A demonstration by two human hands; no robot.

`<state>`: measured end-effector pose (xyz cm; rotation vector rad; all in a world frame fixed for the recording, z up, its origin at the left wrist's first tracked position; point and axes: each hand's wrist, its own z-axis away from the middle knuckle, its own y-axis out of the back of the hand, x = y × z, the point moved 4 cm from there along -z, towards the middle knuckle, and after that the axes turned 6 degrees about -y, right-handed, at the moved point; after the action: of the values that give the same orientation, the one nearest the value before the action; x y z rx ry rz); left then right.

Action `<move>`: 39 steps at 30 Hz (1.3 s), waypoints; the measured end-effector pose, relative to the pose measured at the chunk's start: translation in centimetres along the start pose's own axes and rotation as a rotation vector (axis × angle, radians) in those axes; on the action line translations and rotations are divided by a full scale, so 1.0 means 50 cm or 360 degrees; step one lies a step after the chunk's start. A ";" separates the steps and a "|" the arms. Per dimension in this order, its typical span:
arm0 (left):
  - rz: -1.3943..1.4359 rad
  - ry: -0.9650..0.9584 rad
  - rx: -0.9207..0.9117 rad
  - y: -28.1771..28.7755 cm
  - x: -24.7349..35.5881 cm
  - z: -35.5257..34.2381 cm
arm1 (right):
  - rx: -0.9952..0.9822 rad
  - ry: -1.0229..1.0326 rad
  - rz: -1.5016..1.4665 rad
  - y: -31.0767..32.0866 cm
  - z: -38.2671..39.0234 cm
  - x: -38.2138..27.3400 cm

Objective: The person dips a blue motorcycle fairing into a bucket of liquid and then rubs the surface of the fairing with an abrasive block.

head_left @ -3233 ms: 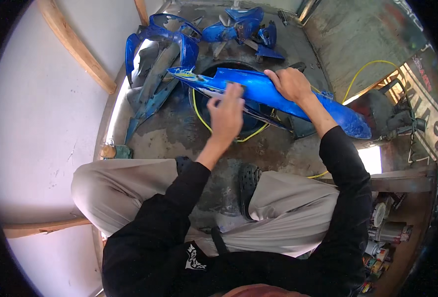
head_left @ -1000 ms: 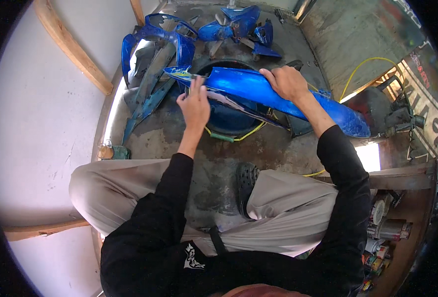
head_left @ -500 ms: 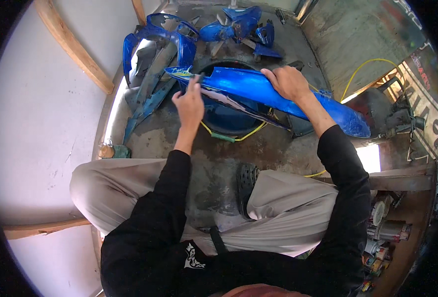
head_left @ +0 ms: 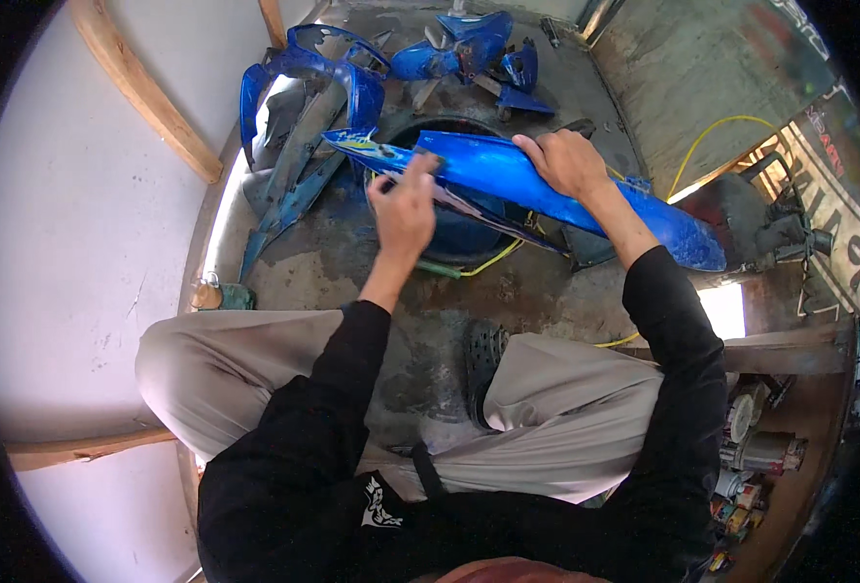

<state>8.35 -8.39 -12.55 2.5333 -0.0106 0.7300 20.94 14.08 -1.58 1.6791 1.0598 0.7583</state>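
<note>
A long blue motorcycle body panel lies slantwise over a dark round tub, its far-left tip worn down to yellowish and pale patches. My right hand grips the panel's upper edge right of its middle, thumb on the blue face. At the worn left part, my left hand presses its fingertips against the panel's surface. Those fingers are bent round a small dark piece, too blurred to name. The tub's yellow handle with a green grip hangs at its near side.
More blue body panels lie on the far floor, and a blue fairing frame stands at the far left. A jar sits by the left wall. Cans fill a shelf at the right. A yellow hose loops beside the right wall.
My left hand has slid to the right along the panel, away from its tip. The panel and my right hand have stayed almost in place.
</note>
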 end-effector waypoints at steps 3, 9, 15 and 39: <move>-0.0126 0.0432 -0.0164 0.042 -0.111 0.000 | 0.0031 0.0057 -0.0044 0.005 -0.010 -0.012; -0.0003 -0.0105 0.0024 -0.028 0.050 0.033 | 0.0001 0.0057 0.0030 -0.002 -0.015 -0.012; 0.0016 -0.0190 -0.0052 -0.015 0.024 0.012 | -0.0036 0.0010 -0.0059 0.003 -0.010 -0.012; -0.0101 0.0231 0.0097 0.022 -0.111 -0.001 | -0.0020 0.0023 -0.0019 -0.002 -0.019 -0.026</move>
<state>3.42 -10.06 -14.79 2.5187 0.1430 0.8991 19.55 13.28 -1.37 1.6576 1.0720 0.7689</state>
